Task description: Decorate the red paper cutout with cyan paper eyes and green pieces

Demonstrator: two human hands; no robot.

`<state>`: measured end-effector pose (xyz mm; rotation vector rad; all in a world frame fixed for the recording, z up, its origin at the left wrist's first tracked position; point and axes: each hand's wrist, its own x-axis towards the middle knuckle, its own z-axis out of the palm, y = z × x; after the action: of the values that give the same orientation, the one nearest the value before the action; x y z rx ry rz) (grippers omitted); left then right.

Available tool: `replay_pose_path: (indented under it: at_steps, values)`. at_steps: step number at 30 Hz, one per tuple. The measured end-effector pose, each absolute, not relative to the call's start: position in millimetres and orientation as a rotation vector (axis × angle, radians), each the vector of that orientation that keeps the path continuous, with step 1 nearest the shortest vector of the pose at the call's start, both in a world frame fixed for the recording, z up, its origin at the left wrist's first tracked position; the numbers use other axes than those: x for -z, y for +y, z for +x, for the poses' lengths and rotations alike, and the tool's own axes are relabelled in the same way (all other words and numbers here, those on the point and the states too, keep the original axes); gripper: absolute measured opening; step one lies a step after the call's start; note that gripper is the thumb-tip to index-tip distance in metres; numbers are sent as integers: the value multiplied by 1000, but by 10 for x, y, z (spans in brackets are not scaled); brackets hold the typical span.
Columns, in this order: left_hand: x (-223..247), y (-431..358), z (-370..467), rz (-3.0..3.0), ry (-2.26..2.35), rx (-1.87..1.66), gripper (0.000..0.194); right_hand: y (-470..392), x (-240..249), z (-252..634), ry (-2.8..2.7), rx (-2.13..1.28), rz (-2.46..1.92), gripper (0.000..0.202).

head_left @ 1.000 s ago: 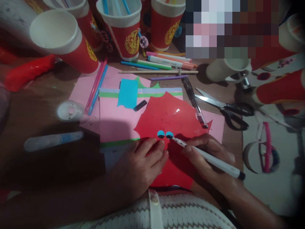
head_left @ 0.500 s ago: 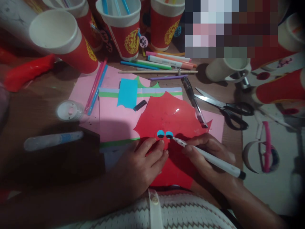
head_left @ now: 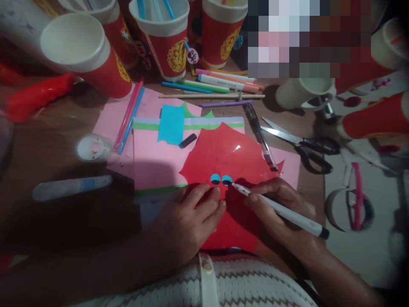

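A red sheet of paper [head_left: 223,149] with scalloped, pointed edges lies in front of me. Two small blue circles [head_left: 215,178], partly coloured black, sit side by side on it. My right hand [head_left: 281,209] grips a white marker [head_left: 287,213] with a black end, its tip at the edge of the right circle. Resting on the red paper, my left hand [head_left: 198,217] has its fingers stretched out, the fingertips just below the circles. A black marker cap [head_left: 188,141] lies near the paper's upper left edge.
Black-handled scissors [head_left: 297,140] and a pen [head_left: 260,136] lie to the right. Pink sheets [head_left: 153,157] and a blue paper piece [head_left: 171,125] are underneath and left. Red paper cups [head_left: 172,47] and several markers [head_left: 223,83] stand or lie behind. A tape roll [head_left: 332,209] is at right.
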<state>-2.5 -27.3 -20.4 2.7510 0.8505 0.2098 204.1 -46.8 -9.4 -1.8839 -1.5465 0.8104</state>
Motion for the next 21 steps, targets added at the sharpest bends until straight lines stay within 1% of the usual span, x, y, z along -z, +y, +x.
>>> replay_pose_path:
  at_steps: [7, 21]
  values:
    - [200, -243, -54, 2800, 782, -175, 38, -465, 85, 2051, -1583, -793, -1887, 11]
    - [200, -243, -47, 2787, 788, -176, 37, -455, 47, 2048, -1580, -813, -1928, 14]
